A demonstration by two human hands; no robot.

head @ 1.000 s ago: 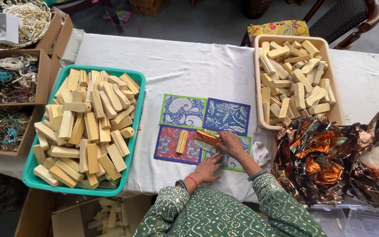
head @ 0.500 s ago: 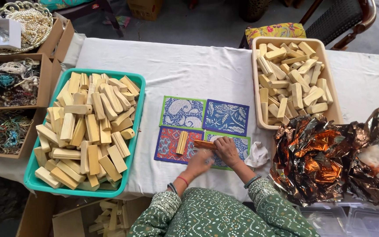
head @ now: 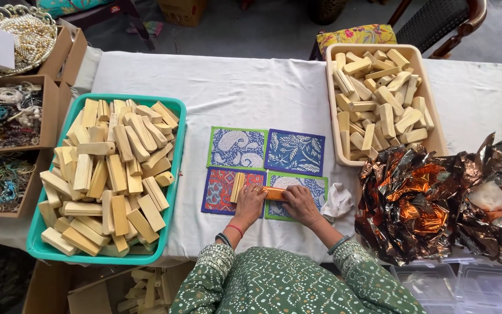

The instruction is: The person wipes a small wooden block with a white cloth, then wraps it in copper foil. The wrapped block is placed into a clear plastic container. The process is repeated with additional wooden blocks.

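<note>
Now both hands' fingers (head: 260,189) pinch the orange-wrapped block (head: 274,193) between them.

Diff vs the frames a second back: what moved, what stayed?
Both hands, left hand and right hand, drew closer over the orange foil-wrapped block, keeping their grip. The bare wooden block on the red patterned mat and the teal tray stayed put.

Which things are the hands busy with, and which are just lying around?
In use:
left hand
right hand
orange foil-wrapped bar
bare wooden bar
patterned mats

Lying about:
green tray of wooden bars
beige tub of bars
crumpled foil
bead boxes
white cloth
</note>
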